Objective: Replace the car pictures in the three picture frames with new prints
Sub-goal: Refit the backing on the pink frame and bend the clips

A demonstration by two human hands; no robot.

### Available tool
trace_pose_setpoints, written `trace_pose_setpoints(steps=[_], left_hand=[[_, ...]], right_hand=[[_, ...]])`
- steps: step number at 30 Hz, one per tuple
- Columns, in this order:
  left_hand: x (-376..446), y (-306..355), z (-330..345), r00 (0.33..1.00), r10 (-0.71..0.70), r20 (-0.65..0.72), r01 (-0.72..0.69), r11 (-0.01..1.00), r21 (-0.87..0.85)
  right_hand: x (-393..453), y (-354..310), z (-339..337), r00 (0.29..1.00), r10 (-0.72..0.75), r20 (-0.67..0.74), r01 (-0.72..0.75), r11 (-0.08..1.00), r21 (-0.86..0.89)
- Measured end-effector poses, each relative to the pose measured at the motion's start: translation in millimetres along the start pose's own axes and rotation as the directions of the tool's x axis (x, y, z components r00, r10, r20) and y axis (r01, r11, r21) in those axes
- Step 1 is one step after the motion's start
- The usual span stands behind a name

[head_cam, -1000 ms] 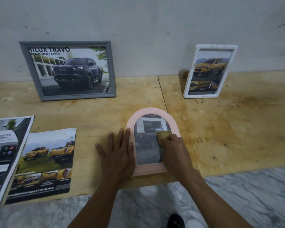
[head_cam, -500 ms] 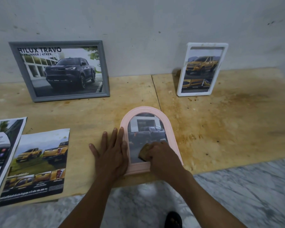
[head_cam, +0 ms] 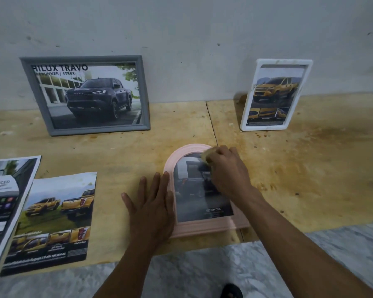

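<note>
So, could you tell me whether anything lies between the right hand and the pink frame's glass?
Only a small yellowish pad, gripped in the right hand, pressed against the top of the pink frame.

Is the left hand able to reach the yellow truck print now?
Probably yes. The left hand lies flat beside the pink frame, and only bare table separates it from the print.
</note>
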State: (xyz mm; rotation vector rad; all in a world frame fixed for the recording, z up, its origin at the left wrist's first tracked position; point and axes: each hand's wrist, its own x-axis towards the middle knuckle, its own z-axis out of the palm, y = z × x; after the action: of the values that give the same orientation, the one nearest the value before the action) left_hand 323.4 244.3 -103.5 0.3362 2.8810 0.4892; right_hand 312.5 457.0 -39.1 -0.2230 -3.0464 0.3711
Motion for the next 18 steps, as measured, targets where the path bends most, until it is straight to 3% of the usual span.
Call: trace_pose_setpoints(steps=[2, 7, 18], left_hand=[[0.2, -0.6, 0.4, 1.0, -0.001, -0.001, 0.001, 1.0, 0.007], [0.7, 0.0, 0.6, 1.0, -0.008, 0.0, 0.008, 1.0, 0.002], [0.1, 0.4, 0.4, 1.0, -0.01, -0.004, 0.01, 1.0, -0.009]], right_hand=[[24.8, -2.7, 0.2, 0.998, -0.065, -0.019, 0.064, 0.996, -0.066], [47.2, -5.7, 14.1, 0.982, -0.132, 0.133, 0.153, 0.975, -0.159], [42.5, 13.2, 12.2, 0.988, 0.035, 0.149, -0.022, 0.996, -0.085]])
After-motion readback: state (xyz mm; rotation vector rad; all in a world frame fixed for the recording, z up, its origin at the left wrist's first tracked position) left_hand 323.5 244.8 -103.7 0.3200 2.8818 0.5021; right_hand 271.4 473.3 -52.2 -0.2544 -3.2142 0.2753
